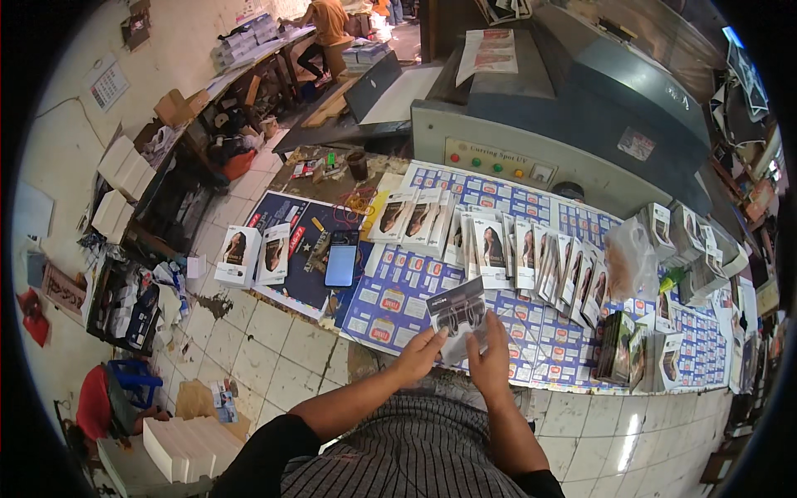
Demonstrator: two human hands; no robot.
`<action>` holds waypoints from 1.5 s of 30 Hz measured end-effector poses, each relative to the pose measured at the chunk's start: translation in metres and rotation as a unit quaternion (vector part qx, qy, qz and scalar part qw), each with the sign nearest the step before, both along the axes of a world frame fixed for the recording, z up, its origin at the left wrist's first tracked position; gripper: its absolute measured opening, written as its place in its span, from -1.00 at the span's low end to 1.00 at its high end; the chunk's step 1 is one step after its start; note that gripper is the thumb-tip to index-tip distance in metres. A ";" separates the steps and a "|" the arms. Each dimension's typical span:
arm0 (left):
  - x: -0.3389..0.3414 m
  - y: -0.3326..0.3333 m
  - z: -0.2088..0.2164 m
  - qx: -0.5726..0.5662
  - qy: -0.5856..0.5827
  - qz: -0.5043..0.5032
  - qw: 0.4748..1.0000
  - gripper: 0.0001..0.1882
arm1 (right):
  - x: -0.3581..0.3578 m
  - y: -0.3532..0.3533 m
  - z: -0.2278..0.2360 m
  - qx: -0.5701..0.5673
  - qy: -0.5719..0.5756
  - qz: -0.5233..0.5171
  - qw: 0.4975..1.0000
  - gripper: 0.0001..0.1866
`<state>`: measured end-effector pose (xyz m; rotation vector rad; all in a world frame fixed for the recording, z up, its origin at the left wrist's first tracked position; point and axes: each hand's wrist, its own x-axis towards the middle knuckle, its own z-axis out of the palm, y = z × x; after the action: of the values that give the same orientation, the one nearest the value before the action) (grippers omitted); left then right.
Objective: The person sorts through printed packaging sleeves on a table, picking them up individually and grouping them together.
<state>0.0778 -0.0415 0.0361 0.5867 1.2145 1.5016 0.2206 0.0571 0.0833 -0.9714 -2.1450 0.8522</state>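
Both my hands hold a flat grey-and-white printed carton (458, 314) over the table's front edge. My left hand (418, 355) pinches its lower left corner with thumb and fingers. On the other side, my right hand (490, 357) grips the lower right edge, thumb on the front. Beyond the carton, a row of flat white cartons (491, 243) with dark pictures lies fanned toward the right. Further white cartons (425, 217) rest behind it. To the left are two small stacks of white cartons (237, 256) and a phone (340, 259) with a lit screen.
Blue printed sheets (398, 290) cover the table. A crumpled clear bag (633, 261), dark cartons (616, 347) and stacked cartons (686, 236) occupy its right side. A dark cup (357, 166) stands behind. A large grey machine (531, 162) borders the far side. Another person (328, 21) is farther back.
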 end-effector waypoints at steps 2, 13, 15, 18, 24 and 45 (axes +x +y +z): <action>0.005 0.003 0.014 0.004 -0.025 0.015 1.000 -0.60 | -0.001 -0.005 0.000 -0.001 0.011 0.011 1.000 -0.37; -0.014 0.013 0.037 0.044 0.114 0.086 0.989 -0.68 | 0.007 0.012 0.016 -0.176 0.126 -0.004 0.976 -0.48; -0.035 0.009 0.037 -0.004 0.245 -0.009 0.969 -0.67 | 0.006 0.014 0.037 -0.035 0.066 -0.029 0.997 -0.45; -0.045 0.016 0.077 -0.075 0.398 -0.120 0.906 -0.71 | 0.001 0.019 0.073 0.243 -0.065 0.066 0.966 -0.40; -0.046 0.020 0.091 -0.015 0.626 -0.249 0.738 -0.62 | 0.004 0.030 0.056 0.100 -0.259 0.192 0.941 -0.57; -0.030 0.013 0.041 -0.017 0.090 -0.001 0.996 -0.64 | 0.000 -0.004 0.030 0.208 -0.063 -0.014 0.976 -0.35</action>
<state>0.0477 -0.0289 0.0774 0.7117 1.3732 1.4489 0.2209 0.0526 0.1129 -0.8507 -2.2828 0.3087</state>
